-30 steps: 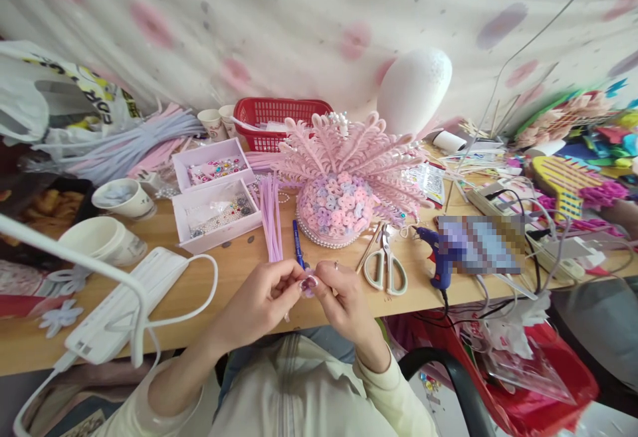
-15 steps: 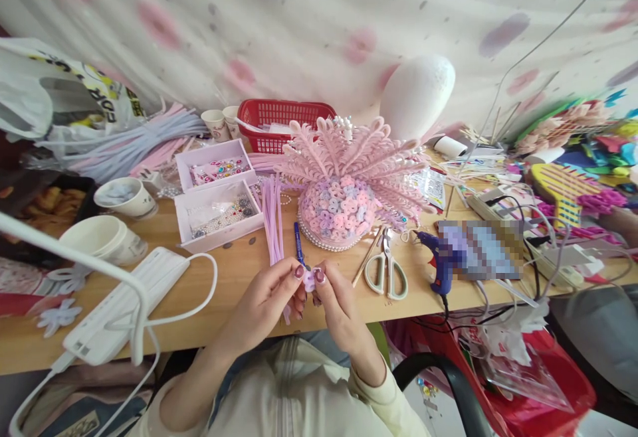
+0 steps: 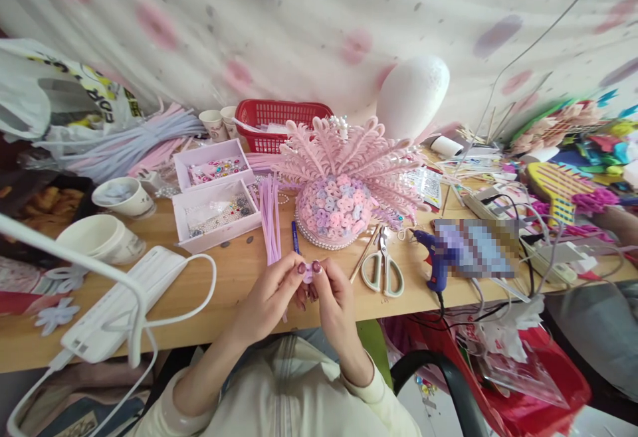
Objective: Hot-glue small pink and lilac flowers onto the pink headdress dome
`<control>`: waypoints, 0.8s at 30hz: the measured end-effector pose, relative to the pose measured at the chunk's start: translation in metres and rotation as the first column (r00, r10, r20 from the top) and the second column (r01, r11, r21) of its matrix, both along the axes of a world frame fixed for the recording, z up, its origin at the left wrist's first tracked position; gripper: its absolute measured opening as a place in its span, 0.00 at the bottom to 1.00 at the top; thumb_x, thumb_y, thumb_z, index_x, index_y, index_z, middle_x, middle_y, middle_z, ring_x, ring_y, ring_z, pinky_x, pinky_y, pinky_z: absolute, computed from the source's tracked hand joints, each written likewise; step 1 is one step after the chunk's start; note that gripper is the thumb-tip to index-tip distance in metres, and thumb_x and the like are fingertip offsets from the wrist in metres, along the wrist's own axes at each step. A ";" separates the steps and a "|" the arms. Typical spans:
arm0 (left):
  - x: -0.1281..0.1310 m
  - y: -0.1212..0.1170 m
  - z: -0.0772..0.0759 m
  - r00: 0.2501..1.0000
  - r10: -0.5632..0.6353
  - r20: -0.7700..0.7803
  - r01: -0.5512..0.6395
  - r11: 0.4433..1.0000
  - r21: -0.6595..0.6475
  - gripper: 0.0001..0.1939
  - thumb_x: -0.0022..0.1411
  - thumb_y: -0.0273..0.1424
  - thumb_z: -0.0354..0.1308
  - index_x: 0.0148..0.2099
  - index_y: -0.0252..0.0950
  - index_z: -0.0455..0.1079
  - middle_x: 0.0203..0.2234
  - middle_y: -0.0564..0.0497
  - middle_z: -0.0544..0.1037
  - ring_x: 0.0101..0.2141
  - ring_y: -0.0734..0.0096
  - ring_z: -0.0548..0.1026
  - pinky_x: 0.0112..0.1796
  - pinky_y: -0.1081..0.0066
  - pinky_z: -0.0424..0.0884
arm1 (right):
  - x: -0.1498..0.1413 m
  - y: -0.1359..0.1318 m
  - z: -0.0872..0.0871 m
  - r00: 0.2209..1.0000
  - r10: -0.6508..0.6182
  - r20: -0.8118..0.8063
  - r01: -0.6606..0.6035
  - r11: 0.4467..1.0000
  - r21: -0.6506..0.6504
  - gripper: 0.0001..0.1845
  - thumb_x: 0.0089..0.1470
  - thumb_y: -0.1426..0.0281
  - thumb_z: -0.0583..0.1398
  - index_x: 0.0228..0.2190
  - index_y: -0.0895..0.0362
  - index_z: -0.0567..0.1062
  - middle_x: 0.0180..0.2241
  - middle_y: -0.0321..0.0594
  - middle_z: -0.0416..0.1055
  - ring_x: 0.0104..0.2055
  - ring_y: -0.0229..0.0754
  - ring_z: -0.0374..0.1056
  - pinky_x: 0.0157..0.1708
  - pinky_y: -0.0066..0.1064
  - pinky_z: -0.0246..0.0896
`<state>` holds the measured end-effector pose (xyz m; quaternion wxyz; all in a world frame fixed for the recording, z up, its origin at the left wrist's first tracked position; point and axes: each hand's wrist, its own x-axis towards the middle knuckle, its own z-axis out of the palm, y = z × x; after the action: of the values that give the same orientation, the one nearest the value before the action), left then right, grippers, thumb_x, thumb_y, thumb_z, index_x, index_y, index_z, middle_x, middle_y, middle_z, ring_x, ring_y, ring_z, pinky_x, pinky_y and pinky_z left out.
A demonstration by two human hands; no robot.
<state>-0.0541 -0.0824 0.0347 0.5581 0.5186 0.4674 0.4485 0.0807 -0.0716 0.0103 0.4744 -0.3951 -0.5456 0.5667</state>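
Note:
Close to my body, above the table's front edge, both hands pinch a small lilac pipe-cleaner flower (image 3: 308,275). My left hand (image 3: 269,296) grips its left side between thumb and fingers, and my right hand (image 3: 335,299) grips the right side. The fingers partly cover the flower. Just beyond them lie a blue pen (image 3: 296,236) and a bundle of lilac pipe cleaners (image 3: 270,218). Behind stands a dome covered with pink, lilac and blue fuzzy flowers (image 3: 335,208), edged with pearls and topped by pink feather-shaped fronds (image 3: 349,151).
Scissors (image 3: 383,265) and a blue glue gun (image 3: 437,261) lie to the right. Two bead boxes (image 3: 216,218), paper cups (image 3: 97,241) and a white power strip (image 3: 122,304) with a looping cable are on the left. Behind are a red basket (image 3: 284,110) and a white foam head (image 3: 413,98). Another person's arm (image 3: 621,221) shows far right.
Both hands stay on the lilac flower, with thumbs slightly shifted and the flower turned a little between them. The whole view has moved slightly.

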 end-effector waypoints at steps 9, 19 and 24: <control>-0.011 0.009 0.005 0.982 -0.098 0.160 0.109 0.992 -0.062 0.18 0.71 0.46 0.50 0.35 0.37 0.63 0.21 0.56 0.73 0.21 0.75 0.71 0.24 0.75 0.67 | 0.013 0.001 0.002 0.966 0.214 -0.147 -0.218 0.976 -0.016 0.14 0.68 0.60 0.53 0.34 0.53 0.72 0.28 0.36 0.68 0.31 0.42 0.64 0.35 0.34 0.59; -0.010 0.010 0.006 0.982 -0.092 0.163 0.108 0.990 -0.093 0.20 0.68 0.49 0.53 0.34 0.37 0.64 0.22 0.55 0.73 0.22 0.74 0.71 0.23 0.75 0.68 | 0.017 0.003 0.009 0.970 0.232 -0.068 -0.232 0.973 0.011 0.14 0.67 0.59 0.55 0.33 0.53 0.71 0.28 0.34 0.68 0.32 0.40 0.65 0.36 0.33 0.61; -0.002 0.016 0.001 0.974 0.047 0.221 -0.018 0.991 -0.131 0.22 0.63 0.52 0.57 0.32 0.37 0.64 0.20 0.58 0.68 0.21 0.75 0.70 0.22 0.75 0.69 | 0.011 0.004 0.003 0.995 0.101 0.008 -0.101 0.992 0.073 0.13 0.67 0.60 0.55 0.32 0.53 0.68 0.27 0.33 0.67 0.29 0.38 0.63 0.32 0.30 0.58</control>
<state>-0.0557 -0.0667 0.0362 0.6320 0.4202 0.4378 0.4821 0.0922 -0.0675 0.0129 0.4581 -0.3505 -0.5862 0.5689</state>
